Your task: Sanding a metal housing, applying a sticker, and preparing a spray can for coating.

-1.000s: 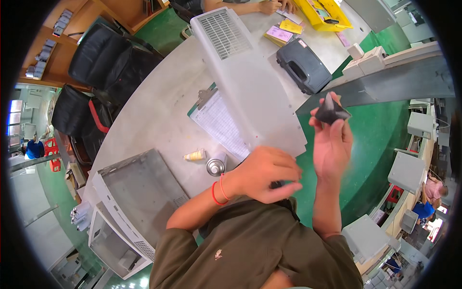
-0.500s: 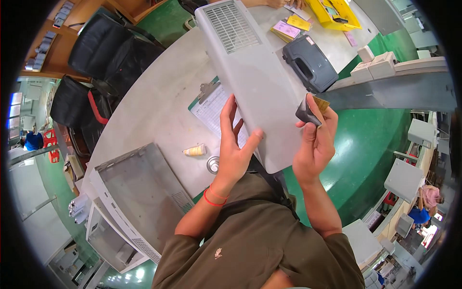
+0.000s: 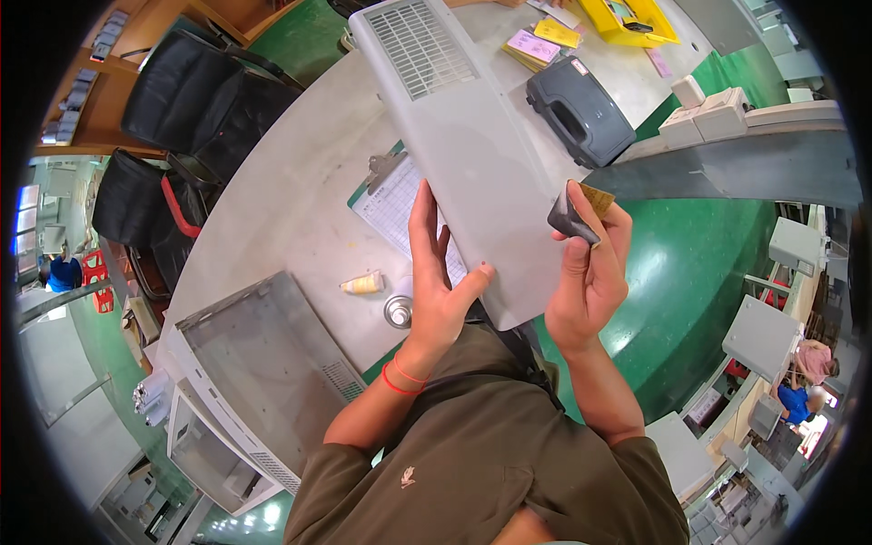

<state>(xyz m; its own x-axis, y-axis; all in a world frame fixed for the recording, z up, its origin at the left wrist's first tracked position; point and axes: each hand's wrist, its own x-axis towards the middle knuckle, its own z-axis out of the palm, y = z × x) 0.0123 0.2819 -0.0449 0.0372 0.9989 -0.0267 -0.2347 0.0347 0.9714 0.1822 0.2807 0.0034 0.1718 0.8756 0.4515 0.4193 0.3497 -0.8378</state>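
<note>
A long pale grey plastic panel [image 3: 472, 154] with a vent grille at its far end lies slanted across the round table [image 3: 282, 227], its near end over the table's edge. My left hand [image 3: 436, 282] rests flat on the panel's near left edge, fingers spread, thumb on the panel. My right hand [image 3: 590, 263] is shut on a small folded dark grey pad with a tan backing [image 3: 574, 213], held against the panel's right edge. A red band circles my left wrist.
A clipboard with a form [image 3: 395, 204] lies partly under the panel. A small cream tube [image 3: 363, 283] and a metal cap [image 3: 397, 312] sit near the table's edge. A grey case [image 3: 581, 113], yellow tray [image 3: 631, 20], metal housing [image 3: 263, 363] and black chairs [image 3: 182, 100] surround the work.
My left hand slid from the panel's near end up along its left edge and flattened there. My right hand brought the pad down to the panel's right edge.
</note>
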